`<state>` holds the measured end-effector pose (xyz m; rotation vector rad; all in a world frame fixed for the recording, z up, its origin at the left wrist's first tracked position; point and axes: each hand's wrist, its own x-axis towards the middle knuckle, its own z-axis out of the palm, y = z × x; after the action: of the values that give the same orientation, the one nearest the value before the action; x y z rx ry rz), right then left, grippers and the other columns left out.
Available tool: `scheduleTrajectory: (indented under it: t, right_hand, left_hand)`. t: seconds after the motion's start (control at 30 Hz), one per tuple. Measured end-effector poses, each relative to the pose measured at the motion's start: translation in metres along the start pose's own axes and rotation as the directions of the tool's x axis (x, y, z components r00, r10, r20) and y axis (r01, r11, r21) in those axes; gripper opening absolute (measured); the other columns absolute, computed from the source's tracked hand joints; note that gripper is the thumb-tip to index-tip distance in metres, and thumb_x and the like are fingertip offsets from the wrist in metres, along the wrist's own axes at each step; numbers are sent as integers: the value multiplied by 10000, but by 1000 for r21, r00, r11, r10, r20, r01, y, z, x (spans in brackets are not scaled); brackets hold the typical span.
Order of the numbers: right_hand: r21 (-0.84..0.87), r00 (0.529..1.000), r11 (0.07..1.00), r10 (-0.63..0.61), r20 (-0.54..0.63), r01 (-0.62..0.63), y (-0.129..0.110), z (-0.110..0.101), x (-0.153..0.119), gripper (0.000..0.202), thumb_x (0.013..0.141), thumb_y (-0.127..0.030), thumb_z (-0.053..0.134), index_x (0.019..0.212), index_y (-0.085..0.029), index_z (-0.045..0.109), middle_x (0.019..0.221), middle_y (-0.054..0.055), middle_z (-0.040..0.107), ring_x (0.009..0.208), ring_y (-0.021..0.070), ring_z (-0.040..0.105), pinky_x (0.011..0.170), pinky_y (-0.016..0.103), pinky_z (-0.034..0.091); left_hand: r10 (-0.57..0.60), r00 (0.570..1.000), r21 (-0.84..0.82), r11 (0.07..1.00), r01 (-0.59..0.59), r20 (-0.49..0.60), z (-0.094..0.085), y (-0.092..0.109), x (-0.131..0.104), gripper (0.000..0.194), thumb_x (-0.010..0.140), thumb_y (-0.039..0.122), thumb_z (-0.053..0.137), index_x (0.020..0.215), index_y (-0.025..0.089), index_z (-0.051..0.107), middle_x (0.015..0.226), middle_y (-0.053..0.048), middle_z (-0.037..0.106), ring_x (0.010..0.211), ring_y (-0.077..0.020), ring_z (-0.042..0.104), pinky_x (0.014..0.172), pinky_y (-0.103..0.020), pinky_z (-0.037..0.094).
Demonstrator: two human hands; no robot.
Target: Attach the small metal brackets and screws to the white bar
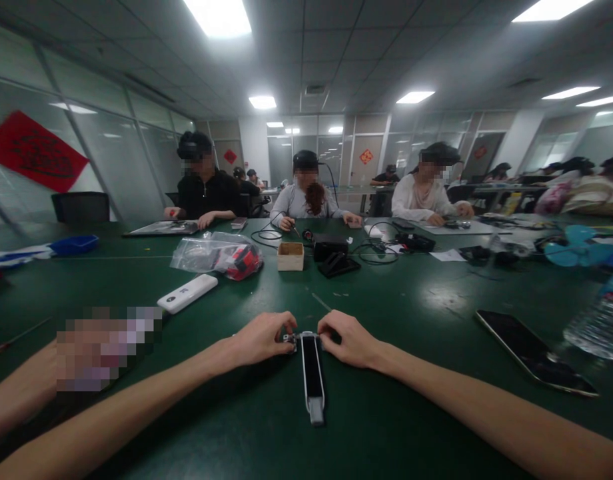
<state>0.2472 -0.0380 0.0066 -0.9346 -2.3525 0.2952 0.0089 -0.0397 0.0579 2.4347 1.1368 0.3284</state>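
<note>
Two hands meet at the top end of a slim device on a green table
The slim device (313, 377), black-faced with a pale rim, lies flat on the table (226, 433), its long body pointing back towards the wearer; at its far end the left hand (262, 337) has thumb and fingers nearly closed on a small metal part (289, 341), while the right hand (350, 339) is curled at the opposite edge, though whether it grips anything I can't tell; a light, level pinch with the right fingers bracing the rim would best stop the device from twisting; beyond are a phone (534, 352), a white power bank (187, 294), a plastic bag (196, 255), a small box (290, 257) and three seated people
</note>
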Motion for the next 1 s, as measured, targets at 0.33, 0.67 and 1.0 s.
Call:
scheduleTrajectory:
  t: [0.33,0.67,1.0]
  right_hand:
    - [-9,1000,1000,-20,-10,20,7,6,0,64,790,-120,562,841,-152,585,780,27,591,703,138,522,669,270,436]
    - [-7,1000,1000,7,26,-7,1,-2,0,42,819,-139,556,848,-146,585,812,39,599,700,134,527,651,267,449]
    - [13,999,1000,8,33,-9,3,0,-1,51,832,-155,555,868,-144,589,834,41,592,709,131,527,638,259,446]
  left_hand:
    - [43,999,110,993,-41,-17,3,-8,4,204,810,300,527,1012,273,546,893,22,657,758,-164,597,681,-257,417]
    - [92,996,154,984,-89,-12,7,-12,5,192,834,278,497,1022,255,526,903,22,670,716,-145,606,646,-249,430]
    - [72,997,141,987,-71,-4,7,-13,5,192,816,290,521,1002,244,536,858,15,664,701,-154,603,629,-258,433]
